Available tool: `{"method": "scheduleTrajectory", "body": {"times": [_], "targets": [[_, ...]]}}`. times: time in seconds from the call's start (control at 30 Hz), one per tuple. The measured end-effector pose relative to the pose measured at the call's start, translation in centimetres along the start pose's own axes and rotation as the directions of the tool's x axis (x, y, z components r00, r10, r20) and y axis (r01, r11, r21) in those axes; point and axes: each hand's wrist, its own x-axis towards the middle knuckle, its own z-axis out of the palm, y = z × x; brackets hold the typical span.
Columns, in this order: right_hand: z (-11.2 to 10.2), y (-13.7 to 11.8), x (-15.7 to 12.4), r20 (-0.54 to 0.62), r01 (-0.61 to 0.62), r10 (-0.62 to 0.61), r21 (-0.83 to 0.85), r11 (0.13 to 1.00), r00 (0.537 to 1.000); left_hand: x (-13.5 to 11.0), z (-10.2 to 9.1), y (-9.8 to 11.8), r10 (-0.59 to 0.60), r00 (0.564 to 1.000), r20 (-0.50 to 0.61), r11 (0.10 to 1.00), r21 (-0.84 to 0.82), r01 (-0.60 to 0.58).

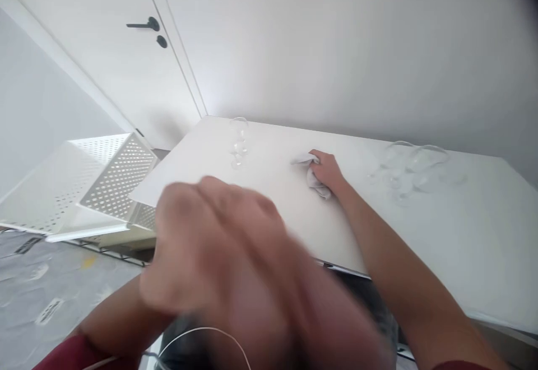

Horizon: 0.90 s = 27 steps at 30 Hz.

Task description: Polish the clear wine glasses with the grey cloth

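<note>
Cloth (313,181) lies bunched in the middle of the bench (462,235), with our right hand (330,171) clenched on it and pressing down, likely to keep it flat against the surface. Our left hand (218,241) looms blurred near the camera, and we cannot tell its grip.

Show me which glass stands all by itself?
The glass left of the right hand and its cloth; the other two glasses stand side by side on the right.

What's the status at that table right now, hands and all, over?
Right hand clutching white cloth on table. Left hand raised near camera, blurred, grip unclear. Lone glass to its left, glass cluster to its right, untouched.
</note>
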Motion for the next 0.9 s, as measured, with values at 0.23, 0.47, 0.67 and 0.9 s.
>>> {"method": "scheduleTrajectory", "body": {"times": [0.23,0.47,0.67,0.9], "targets": [[0.1,0.0,-0.5,-0.05,-0.022,0.03,0.158,0.987,0.998,6.0,0.2,-9.6,0.202,0.962,-0.183,0.972,0.158,-0.174],[0.0,-0.4,-0.7,-0.164,0.076,-0.032,0.27,0.96,0.986,8.9,-4.2,-16.9,-0.033,0.94,-0.339,0.907,0.385,0.17],[0.1,-0.6,-0.4,-0.14,0.065,-0.03,0.25,0.966,0.99,10.3,-5.3,-17.8,-0.024,0.901,-0.434,0.915,0.353,0.195],[-0.5,-0.6,-0.8,-0.153,0.006,0.053,0.361,0.932,0.987,11.7,-5.1,-18.5,-0.229,0.971,-0.064,0.973,-0.016,0.228]]}}
